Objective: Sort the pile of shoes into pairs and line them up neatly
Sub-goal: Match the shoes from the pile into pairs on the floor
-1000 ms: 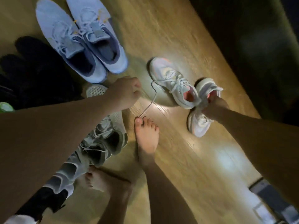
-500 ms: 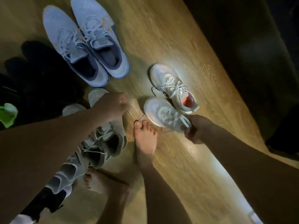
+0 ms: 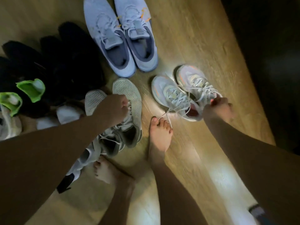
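**White pair set together, one hand on a heel**

A wooden floor (image 3: 203,38) runs under everything, dim at the edges and brightly lit near the middle. At the far centre a blue-grey pair (image 3: 120,46) stands side by side, toes pointing away. To the right of it, nearer, two white shoes with orange marks lie next to each other, touching along their sides: the left white shoe (image 3: 172,95) and the right white shoe (image 3: 194,82). The right hand (image 3: 217,108) grasps the heel end of the right white shoe. A loose lace (image 3: 165,116) trails over the toes of a bare foot (image 3: 159,133).

The left hand (image 3: 113,109) is curled in a fist over the laces of a grey mesh pair (image 3: 128,93) at the near left; I cannot tell whether it pinches anything. Farther left lies a heap of black shoes (image 3: 65,62), and beyond them two shoes with green lining (image 3: 30,90). A second bare foot (image 3: 105,169) stands at the near centre.
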{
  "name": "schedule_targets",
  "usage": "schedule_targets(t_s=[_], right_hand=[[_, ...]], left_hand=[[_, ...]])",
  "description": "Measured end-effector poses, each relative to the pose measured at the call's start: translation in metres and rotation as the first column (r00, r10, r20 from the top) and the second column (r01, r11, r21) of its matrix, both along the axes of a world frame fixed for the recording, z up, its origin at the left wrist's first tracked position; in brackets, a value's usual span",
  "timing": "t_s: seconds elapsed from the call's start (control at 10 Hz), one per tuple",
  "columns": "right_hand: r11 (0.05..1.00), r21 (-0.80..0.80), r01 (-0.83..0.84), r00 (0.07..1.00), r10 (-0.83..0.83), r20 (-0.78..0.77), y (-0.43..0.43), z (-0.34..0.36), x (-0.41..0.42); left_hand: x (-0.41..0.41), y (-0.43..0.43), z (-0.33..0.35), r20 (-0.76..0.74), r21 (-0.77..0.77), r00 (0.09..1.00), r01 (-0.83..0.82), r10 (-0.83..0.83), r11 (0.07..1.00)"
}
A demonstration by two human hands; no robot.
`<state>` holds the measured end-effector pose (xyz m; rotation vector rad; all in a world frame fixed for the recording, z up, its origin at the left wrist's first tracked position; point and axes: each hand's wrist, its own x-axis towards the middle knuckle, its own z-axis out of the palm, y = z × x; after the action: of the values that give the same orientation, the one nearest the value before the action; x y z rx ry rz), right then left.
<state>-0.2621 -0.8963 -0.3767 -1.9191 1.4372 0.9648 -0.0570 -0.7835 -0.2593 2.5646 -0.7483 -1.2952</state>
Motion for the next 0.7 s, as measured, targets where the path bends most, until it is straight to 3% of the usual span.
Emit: schedule_targets(t_s=[0.1, 0.2, 0.3, 0.4, 0.5, 0.7], right_hand=[[0.953, -0.160, 0.256, 0.950, -0.217, 0.226, -0.011, -0.014, 0.007], [0.927, -0.366, -0.075, 0.990, 0.113, 0.085, -0.032, -0.021, -0.001], [0.970, -0.095, -0.223, 0.969, 0.210, -0.131, -0.137, -0.063, -0.038], [0.960, -0.041, -0.278, 0.946, 0.266, -0.182, -0.153, 0.018, -0.012], [0.870, -0.074, -0.487, 0.859, 0.461, -0.223, -0.109, 0.099, 0.032], [0.907, -0.138, -0.399, 0.913, 0.378, -0.152, -0.078, 0.100, 0.038]], left_hand=[[-0.016, 0.023, -0.008, -0.066, 0.064, 0.989, 0.135, -0.131, 0.989], [-0.034, 0.049, -0.014, -0.104, 0.129, 0.979, 0.188, -0.175, 0.974], [-0.048, 0.061, -0.009, -0.078, 0.189, 0.980, 0.193, -0.181, 0.963], [-0.058, 0.065, 0.005, -0.128, 0.199, 0.981, 0.167, -0.143, 0.966], [-0.057, 0.072, 0.010, -0.146, 0.155, 0.976, 0.181, -0.159, 0.971], [-0.034, 0.095, 0.015, -0.094, 0.175, 0.994, 0.075, -0.060, 0.982]])
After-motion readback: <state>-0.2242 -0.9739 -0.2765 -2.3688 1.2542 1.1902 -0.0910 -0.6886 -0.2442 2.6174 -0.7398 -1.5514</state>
